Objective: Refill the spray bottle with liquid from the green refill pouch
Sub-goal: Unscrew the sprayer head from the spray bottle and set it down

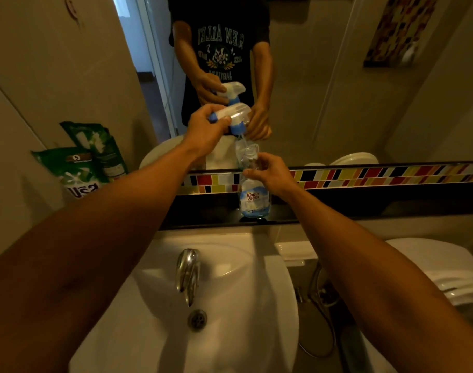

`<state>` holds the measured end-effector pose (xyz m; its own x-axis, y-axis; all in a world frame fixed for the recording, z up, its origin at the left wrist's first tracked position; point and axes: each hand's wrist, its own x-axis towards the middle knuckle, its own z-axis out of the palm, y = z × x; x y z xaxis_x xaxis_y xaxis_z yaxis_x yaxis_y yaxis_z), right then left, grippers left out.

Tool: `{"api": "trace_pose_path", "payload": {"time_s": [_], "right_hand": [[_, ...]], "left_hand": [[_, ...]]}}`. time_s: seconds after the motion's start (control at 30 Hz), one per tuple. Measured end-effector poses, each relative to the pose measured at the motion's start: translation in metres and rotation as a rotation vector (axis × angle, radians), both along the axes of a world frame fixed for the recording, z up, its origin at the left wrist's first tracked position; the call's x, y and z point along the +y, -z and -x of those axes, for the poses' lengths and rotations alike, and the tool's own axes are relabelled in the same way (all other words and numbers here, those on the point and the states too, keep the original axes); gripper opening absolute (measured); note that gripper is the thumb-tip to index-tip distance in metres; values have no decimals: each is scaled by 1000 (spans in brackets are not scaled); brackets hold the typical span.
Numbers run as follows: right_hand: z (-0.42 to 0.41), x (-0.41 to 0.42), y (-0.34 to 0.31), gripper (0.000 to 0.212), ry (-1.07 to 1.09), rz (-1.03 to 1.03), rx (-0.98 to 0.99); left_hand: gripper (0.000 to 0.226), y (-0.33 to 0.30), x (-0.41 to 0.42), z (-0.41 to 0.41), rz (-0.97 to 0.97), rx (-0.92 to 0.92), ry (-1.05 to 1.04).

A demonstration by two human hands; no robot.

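spray bottle (254, 195) on shelf (head off) | green refill pouch (76, 170) left

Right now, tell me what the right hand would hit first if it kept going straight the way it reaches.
The right hand already grips the spray bottle on the ledge. Pushing further forward, it would probably meet the mirror just behind the bottle, though depth is hard to judge.

spray bottle (255, 195): clear plastic | tap (188, 273): shiny metal | sink (257, 305): glossy ceramic
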<state>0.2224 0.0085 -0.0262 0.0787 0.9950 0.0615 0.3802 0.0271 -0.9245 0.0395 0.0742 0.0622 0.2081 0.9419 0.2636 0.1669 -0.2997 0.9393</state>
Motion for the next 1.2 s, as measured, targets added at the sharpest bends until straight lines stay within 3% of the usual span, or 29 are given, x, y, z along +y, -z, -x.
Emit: {"api": "trace_pose_path", "payload": {"time_s": [0.33, 0.6, 0.97, 1.2], "right_hand": [[4, -17, -6, 36, 48, -9, -80], [-4, -25, -16, 36, 132, -15, -79], [-10, -27, -23, 39, 228, -53, -57], [-10, -25, -22, 37, 240, -55, 6]], "left_hand": [[14, -52, 12, 49, 18, -79, 36], [20, -60, 11, 73, -74, -44, -48], [29, -35, 14, 108, 81, -180, -130], [18, -9, 8, 121, 235, -299, -190]]}}
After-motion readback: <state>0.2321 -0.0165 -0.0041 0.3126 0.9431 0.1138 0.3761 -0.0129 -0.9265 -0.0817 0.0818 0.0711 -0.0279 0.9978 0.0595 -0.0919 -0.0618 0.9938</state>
